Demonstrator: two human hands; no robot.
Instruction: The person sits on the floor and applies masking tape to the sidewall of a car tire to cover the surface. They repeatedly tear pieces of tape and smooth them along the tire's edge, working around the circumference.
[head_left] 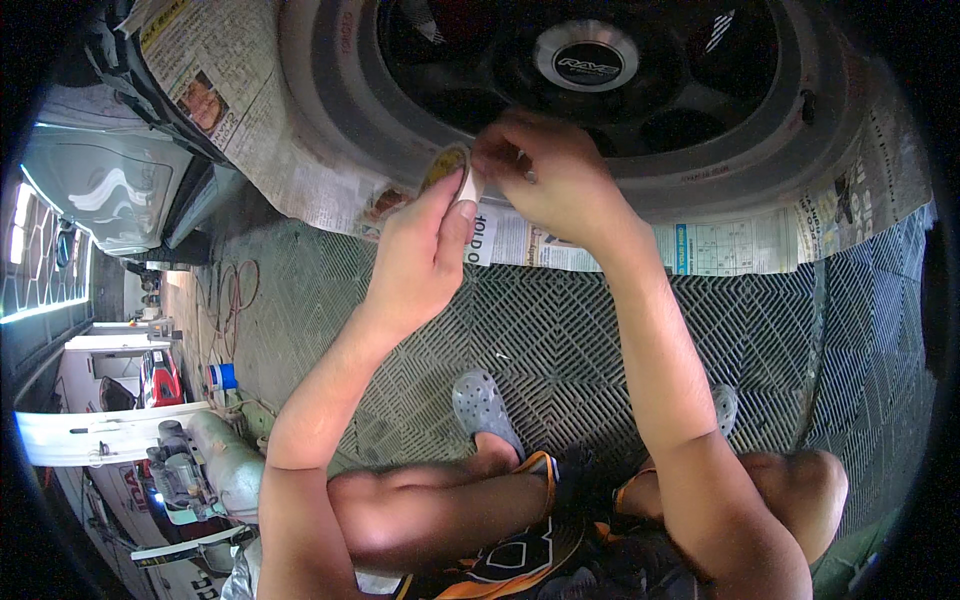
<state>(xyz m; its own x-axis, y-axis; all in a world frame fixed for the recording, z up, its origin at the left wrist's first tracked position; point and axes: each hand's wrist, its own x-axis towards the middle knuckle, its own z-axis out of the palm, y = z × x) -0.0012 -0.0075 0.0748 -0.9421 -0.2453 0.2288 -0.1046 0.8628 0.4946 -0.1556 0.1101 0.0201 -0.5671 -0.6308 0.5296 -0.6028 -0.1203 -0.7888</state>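
My left hand is closed around what looks like a roll of masking tape, with a yellowish, mottled round face and a pale strip beside my thumb. Right against it, my right hand has its fingers curled in, somewhat blurred; whatever they pinch is hidden. Both hands are over the near rim of a wheel with a dull grey lip, dark spokes and a silver-ringed centre cap. Sheets of newspaper surround the wheel's lip on the left, near and right sides.
Ribbed dark floor tiles lie under my feet in grey clogs. Leftward are a silver car, a reddish hose, a blue-and-white container, a red machine and a greenish tank compressor.
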